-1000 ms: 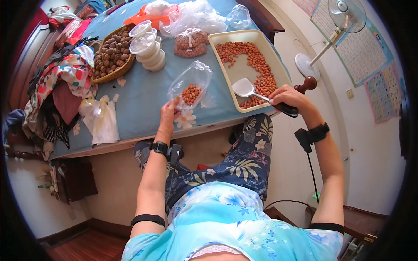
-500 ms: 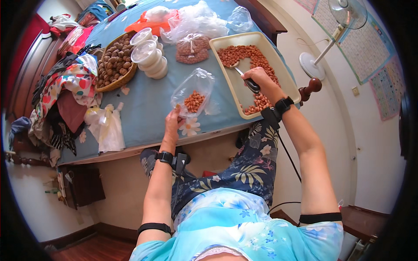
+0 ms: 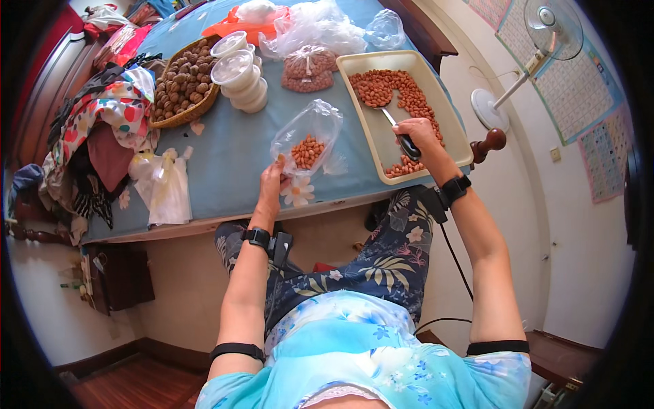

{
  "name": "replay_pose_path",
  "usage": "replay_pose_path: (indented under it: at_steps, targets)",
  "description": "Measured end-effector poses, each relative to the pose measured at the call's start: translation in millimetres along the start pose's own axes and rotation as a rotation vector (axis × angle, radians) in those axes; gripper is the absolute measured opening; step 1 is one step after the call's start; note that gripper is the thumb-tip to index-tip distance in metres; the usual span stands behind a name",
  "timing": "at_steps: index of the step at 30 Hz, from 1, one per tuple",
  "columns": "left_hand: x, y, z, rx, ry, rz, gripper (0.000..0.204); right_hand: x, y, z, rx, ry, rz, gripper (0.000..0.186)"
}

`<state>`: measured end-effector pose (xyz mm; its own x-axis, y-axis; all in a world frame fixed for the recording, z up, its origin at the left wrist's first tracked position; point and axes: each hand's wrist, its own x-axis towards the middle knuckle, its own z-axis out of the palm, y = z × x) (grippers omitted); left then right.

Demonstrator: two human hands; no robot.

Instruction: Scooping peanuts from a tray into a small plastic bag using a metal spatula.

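My right hand [image 3: 420,141] is closed round the black handle of a metal spoon [image 3: 390,117]. The spoon's bowl is at the far left part of a cream tray [image 3: 368,151], heaped with reddish-brown peanuts. More peanuts [image 3: 419,102] lie along the tray's far and right sides and in its near corner. To the left, my left hand [image 3: 272,183] pinches the near edge of a clear plastic bag [image 3: 325,123]. This bag lies on the blue flowered cloth, with a small pile of peanuts [image 3: 308,153] in it.
A tied bag of peanuts [image 3: 308,70] sits behind the open bag. Stacked lidded tubs [image 3: 240,85] and a basket of walnuts [image 3: 178,95] stand at the left, near piled clothes [image 3: 102,129] and white plastic bags [image 3: 163,187]. A wooden bedpost [image 3: 490,142] rises beside the tray.
The spoon's bowl, which showed bare metal before, is now covered with peanuts. My right hand has shifted slightly, and the spoon's handle is steeper. My left hand keeps its hold on the bag.
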<state>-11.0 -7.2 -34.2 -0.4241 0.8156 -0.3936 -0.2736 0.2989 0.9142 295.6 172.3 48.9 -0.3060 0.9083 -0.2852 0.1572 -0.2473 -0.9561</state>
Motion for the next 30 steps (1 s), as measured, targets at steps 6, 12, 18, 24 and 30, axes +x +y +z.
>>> replay_pose_path:
  at_steps: [6, 12, 18, 24, 30]
  targets:
    - [0, 1, 0, -0.008, -0.004, 0.004, 0.056, -33, -6, -10, 0.048, 0.027, -0.009, 0.011]
    - [3, -2, 0, -0.036, 0.011, -0.014, 0.053, -71, -28, -20, -0.002, -0.022, -0.033, 0.009]
    - [6, -5, 2, -0.047, 0.016, 0.009, 0.049, -117, -73, -22, -0.107, -0.125, 0.015, 0.016]
    - [4, -5, 2, -0.065, 0.040, 0.015, 0.045, -145, -101, 5, -0.056, -0.239, 0.038, 0.020]
    - [8, -9, -2, -0.057, -0.011, 0.024, 0.052, -138, -86, 51, -0.134, -0.435, 0.067, 0.026]
